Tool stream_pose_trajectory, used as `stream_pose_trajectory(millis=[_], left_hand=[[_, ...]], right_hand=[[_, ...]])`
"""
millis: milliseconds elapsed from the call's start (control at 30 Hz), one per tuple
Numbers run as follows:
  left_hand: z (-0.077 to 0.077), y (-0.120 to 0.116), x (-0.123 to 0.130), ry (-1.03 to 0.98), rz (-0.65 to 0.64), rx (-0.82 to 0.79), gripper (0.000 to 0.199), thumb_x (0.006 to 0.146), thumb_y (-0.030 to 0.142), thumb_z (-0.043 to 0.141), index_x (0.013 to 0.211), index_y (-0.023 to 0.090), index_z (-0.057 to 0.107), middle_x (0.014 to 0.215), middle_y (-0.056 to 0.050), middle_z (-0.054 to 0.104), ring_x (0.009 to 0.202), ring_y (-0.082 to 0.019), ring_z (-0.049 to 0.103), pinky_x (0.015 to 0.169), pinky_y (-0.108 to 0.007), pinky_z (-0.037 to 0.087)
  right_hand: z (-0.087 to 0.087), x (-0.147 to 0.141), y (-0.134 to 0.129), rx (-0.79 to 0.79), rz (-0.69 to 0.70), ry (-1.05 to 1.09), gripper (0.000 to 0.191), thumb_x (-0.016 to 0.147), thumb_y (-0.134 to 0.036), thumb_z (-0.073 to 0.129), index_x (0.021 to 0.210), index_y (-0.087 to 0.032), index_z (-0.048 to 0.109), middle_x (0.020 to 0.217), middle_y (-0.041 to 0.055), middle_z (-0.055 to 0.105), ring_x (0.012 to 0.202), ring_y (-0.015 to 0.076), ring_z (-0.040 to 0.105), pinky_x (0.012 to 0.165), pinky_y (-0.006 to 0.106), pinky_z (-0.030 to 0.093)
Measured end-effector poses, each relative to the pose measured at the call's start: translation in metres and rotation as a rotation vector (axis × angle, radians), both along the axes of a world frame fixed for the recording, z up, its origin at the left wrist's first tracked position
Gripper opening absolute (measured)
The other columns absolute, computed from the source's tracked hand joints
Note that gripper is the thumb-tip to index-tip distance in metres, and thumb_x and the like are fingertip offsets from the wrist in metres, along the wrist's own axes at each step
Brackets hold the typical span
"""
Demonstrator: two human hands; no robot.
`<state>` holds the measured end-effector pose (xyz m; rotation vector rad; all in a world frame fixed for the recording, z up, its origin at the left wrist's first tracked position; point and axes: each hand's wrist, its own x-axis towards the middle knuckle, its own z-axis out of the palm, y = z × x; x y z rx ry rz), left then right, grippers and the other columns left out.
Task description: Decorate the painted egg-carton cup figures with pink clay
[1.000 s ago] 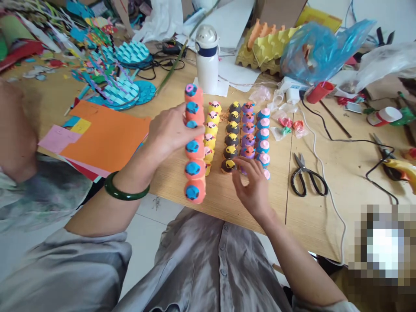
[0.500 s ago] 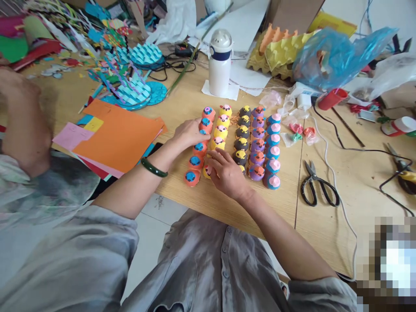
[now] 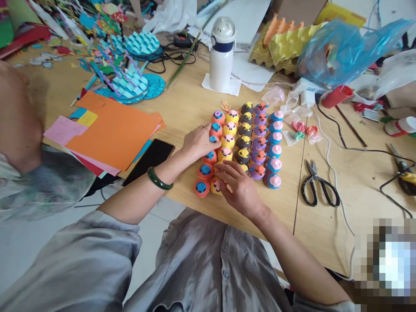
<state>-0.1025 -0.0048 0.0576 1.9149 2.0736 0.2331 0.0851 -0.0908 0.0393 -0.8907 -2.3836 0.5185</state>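
Observation:
Five strips of painted egg-carton cups with little faces stand side by side on the table. My left hand [image 3: 199, 142] is closed on the orange strip [image 3: 205, 171], its thumb reaching across a blue-topped cup. My right hand [image 3: 238, 186] bends over the near end of the yellow strip [image 3: 228, 141], fingers slightly apart and touching it; its fingertips are partly hidden. Orange and yellow strips lie against each other. To their right are the black strip [image 3: 244, 129], close to the yellow one, then the purple strip [image 3: 260, 143] and the blue strip with pink tops [image 3: 275, 151].
Black-handled scissors [image 3: 316, 184] lie to the right. A white bottle [image 3: 222, 65] stands behind the strips. Orange paper [image 3: 110, 130] and a phone [image 3: 151, 160] lie left, near another person's arm [image 3: 19, 117]. Egg cartons [image 3: 289, 45] and a blue bag [image 3: 344, 52] fill the back right.
Both hands have shifted the orange and yellow strips right and towards me, narrowing the gap to the black strip. The phone at left shows more now. The view has shifted slightly.

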Motion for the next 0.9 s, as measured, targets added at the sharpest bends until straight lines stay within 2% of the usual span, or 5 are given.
stream_pose_trajectory(millis=[500, 633, 733, 800, 900], left_hand=[[-0.003, 0.009, 0.034, -0.047, -0.030, -0.011, 0.054, 0.083, 0.047, 0.064, 0.130, 0.019, 0.061, 0.121, -0.017, 0.069, 0.107, -0.034, 0.066, 0.086, -0.043, 0.053], [-0.004, 0.012, 0.037, -0.098, -0.032, -0.029, 0.062, 0.083, 0.055, 0.065, 0.134, 0.019, 0.059, 0.126, -0.016, 0.068, 0.112, -0.034, 0.065, 0.091, -0.043, 0.052], [-0.005, 0.011, 0.030, -0.199, 0.000, -0.011, 0.078, 0.082, 0.065, 0.063, 0.141, 0.015, 0.055, 0.126, -0.017, 0.067, 0.119, -0.035, 0.062, 0.099, -0.044, 0.049], [-0.003, 0.006, 0.024, -0.320, 0.073, 0.066, 0.074, 0.084, 0.064, 0.062, 0.138, 0.014, 0.057, 0.123, -0.016, 0.068, 0.118, -0.032, 0.063, 0.102, -0.043, 0.049], [0.007, -0.012, 0.021, -0.808, 0.148, 0.120, 0.053, 0.088, 0.052, 0.060, 0.127, 0.016, 0.066, 0.117, -0.011, 0.070, 0.101, -0.022, 0.067, 0.091, -0.036, 0.054]], right_hand=[[0.004, 0.027, 0.002, -0.044, -0.078, -0.006, 0.028, 0.096, -0.012, 0.053, 0.114, -0.022, 0.073, 0.127, 0.0094, 0.073, 0.124, 0.0275, 0.062, 0.103, 0.052, 0.058], [0.004, 0.030, 0.000, -0.027, -0.097, 0.006, 0.028, 0.096, -0.012, 0.054, 0.115, -0.020, 0.072, 0.127, 0.0116, 0.073, 0.125, 0.0280, 0.062, 0.102, 0.051, 0.059], [0.006, 0.032, -0.003, -0.015, -0.141, 0.098, 0.028, 0.097, -0.013, 0.053, 0.118, -0.020, 0.070, 0.129, 0.0127, 0.071, 0.124, 0.0269, 0.064, 0.101, 0.051, 0.059], [0.009, 0.033, -0.005, -0.034, -0.170, 0.186, 0.029, 0.098, -0.013, 0.052, 0.121, -0.023, 0.068, 0.126, 0.0115, 0.072, 0.120, 0.0248, 0.066, 0.100, 0.050, 0.059], [0.011, 0.034, -0.007, -0.114, -0.246, 0.333, 0.027, 0.099, -0.015, 0.053, 0.118, -0.024, 0.069, 0.117, 0.0093, 0.075, 0.111, 0.0220, 0.071, 0.096, 0.046, 0.061]])
